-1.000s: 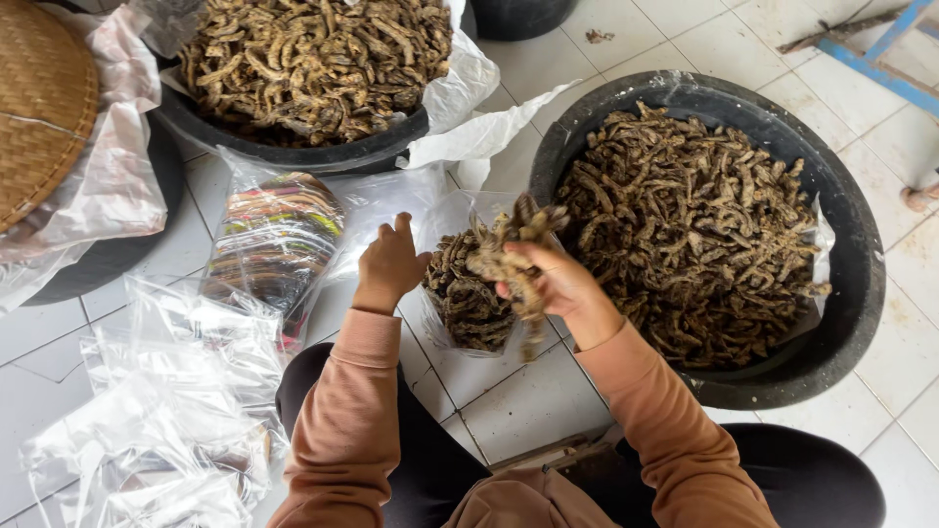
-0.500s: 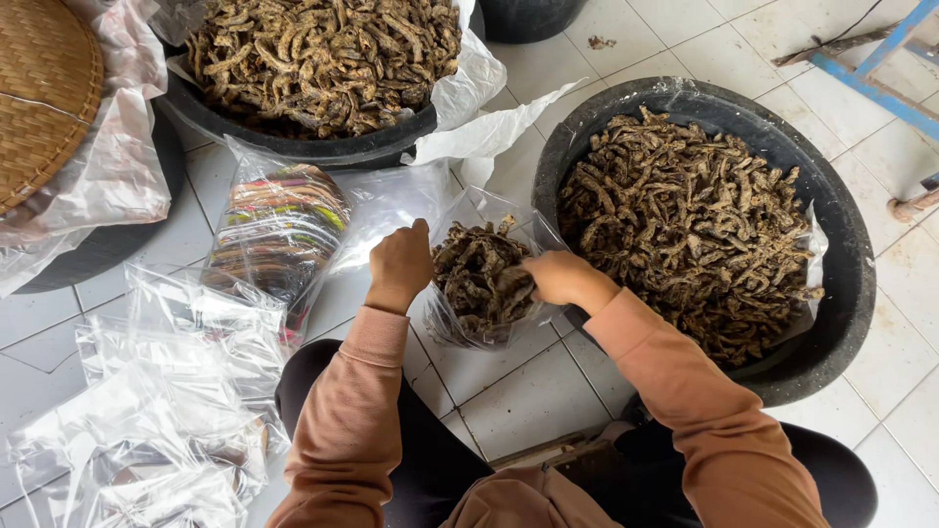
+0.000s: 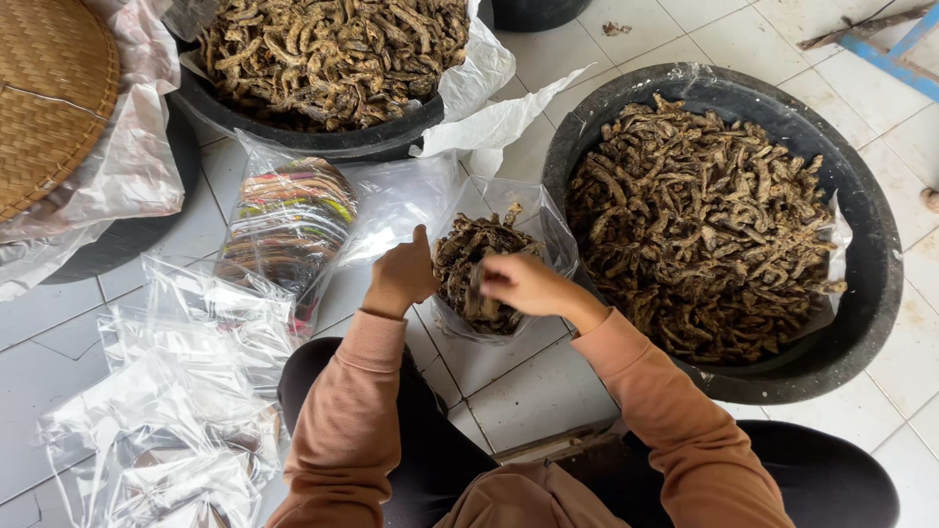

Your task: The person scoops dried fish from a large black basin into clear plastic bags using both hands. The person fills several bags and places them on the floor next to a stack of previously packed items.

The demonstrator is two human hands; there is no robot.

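From the head camera, looking straight down: to the right of the right hand sits a wide black round tub lined with clear plastic and heaped with dried brown curled strips. Ahead of both hands, a second black tub with a white plastic liner holds more of the same brown strips. Left of the left hand lies a clear bag stuffed with flat multicoloured printed packets, and nearer the body on that side a loose heap of empty clear plastic bags spreads over the white tiled floor. Further out to the left, a round woven bamboo tray rests on crumpled plastic over a dark tub. A blue metal frame shows at the far right corner.

Between the two hands stands the small clear plastic bag partly filled with brown strips, its mouth open upward and its side leaning against the big tub's rim. The left hand is curled with its fingers pinching the bag's near-left edge. The right hand is bunched over the bag's opening, fingers closed round a few strips, touching the contents. Salmon-coloured sleeves cover both arms, above dark trousers.
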